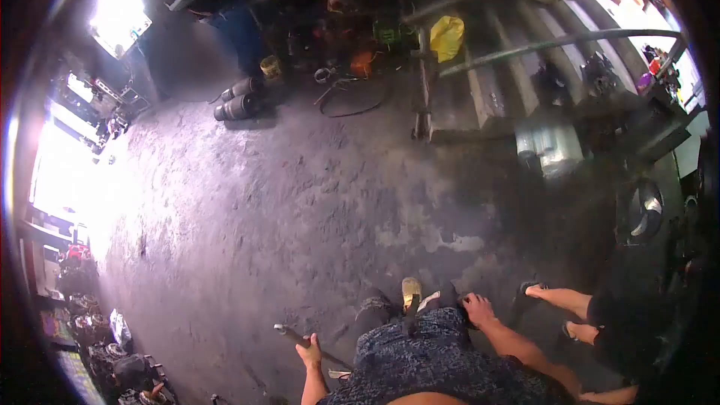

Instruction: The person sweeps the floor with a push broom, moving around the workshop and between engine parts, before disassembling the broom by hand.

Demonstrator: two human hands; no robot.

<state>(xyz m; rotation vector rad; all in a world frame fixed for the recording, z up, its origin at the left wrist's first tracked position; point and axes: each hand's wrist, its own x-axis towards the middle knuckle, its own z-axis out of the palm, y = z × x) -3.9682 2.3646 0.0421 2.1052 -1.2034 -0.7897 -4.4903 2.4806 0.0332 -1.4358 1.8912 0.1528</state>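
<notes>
My left hand (309, 351) is closed around a long dark bar (289, 331) with a pale metallic end pointing up and left. The bar slants down behind the hand toward my clothing. Beside my leg, my right hand (478, 310) has its fingers curled at a dark shape; what they hold, if anything, is too dark to make out. Between the hands are my patterned dark clothing (412, 345) and a tan shoe (410, 290) on the floor.
A person (574, 304) stands close on my right. Concrete stairs (480, 97) with metal rails rise at upper right, a yellow bag (448, 37) beside them. Black cylinders (240, 101) and a hose (352, 112) lie ahead. Machine parts (112, 352) line the left.
</notes>
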